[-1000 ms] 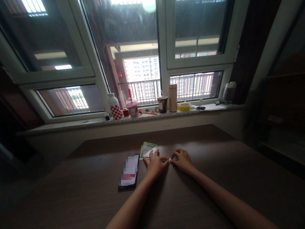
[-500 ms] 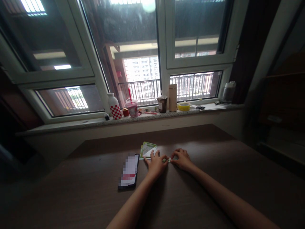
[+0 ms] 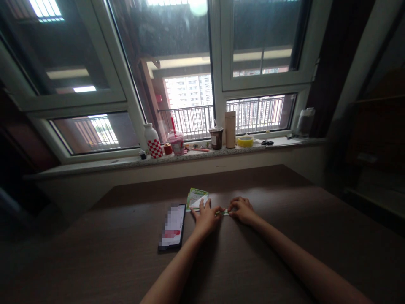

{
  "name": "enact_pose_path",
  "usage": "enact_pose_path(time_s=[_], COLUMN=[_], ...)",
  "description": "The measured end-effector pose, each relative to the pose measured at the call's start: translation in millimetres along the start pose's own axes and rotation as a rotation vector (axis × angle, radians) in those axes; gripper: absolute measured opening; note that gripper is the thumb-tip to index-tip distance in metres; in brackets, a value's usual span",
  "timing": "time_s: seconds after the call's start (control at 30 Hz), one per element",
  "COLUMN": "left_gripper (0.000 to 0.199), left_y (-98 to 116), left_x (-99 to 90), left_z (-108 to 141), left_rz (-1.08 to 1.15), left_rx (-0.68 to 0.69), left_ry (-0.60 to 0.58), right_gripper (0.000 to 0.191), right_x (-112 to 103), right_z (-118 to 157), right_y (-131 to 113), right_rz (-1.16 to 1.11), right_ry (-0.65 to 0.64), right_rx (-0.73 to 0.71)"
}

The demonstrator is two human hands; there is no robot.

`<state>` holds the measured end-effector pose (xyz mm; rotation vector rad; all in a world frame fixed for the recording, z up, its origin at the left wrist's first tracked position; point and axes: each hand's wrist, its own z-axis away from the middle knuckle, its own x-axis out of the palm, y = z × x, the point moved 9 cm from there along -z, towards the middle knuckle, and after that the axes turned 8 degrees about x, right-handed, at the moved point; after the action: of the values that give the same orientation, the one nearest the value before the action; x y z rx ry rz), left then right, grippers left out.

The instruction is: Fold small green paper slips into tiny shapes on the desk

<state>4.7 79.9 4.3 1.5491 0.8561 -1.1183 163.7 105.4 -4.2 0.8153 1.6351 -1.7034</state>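
Between my two hands a small, narrow strip of folded pale-green paper (image 3: 225,212) lies low on the brown table (image 3: 272,270). My left hand (image 3: 205,218) pinches its left end with thumb and forefinger, while the other fingers spread over a stack of green-and-white paper packets (image 3: 198,195). The strip's right end is at the closed fingertips of my right hand (image 3: 243,210). Both hands hide part of the strip. To the left of my left hand lies a phone (image 3: 172,228) with its screen lit and blurred.
Along the windowsill (image 3: 196,157) stand a checkered white bottle (image 3: 153,142), a pink drink cup (image 3: 176,142), a dark drink cup (image 3: 216,138), a tan flask (image 3: 230,130), a yellow tape roll (image 3: 245,142), black scissors (image 3: 267,143) and a clear jug (image 3: 306,121).
My right hand has shifted slightly right, away from my left hand. A little more of the paper strip shows between them. The phone and packets lie as before.
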Motion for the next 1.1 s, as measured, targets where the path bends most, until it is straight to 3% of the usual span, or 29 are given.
enact_pose_path(time_s=[0.47, 0.57, 0.73, 1.1], left_gripper=[0.027, 0.027, 0.029, 0.036], left_y=[5, 5, 5, 8], left_x=[-0.3, -1.7, -3.6, -3.3], left_z=[2, 1, 1, -1], left_rz=[-0.026, -0.02, -0.007, -0.025], left_rx=[0.02, 0.018, 0.013, 0.012], left_ry=[0.018, 0.032, 0.034, 0.051], right_gripper=[0.027, 0.03, 0.015, 0.021], right_x=[4, 5, 2, -2], right_z=[-4, -6, -3, 6], right_y=[5, 9, 7, -2], right_rz=[-0.023, -0.043, -0.065, -0.032], right_ry=[-0.052, -0.037, 0.039, 0.094], right_rx=[-0.026, -0.029, -0.064, -0.084])
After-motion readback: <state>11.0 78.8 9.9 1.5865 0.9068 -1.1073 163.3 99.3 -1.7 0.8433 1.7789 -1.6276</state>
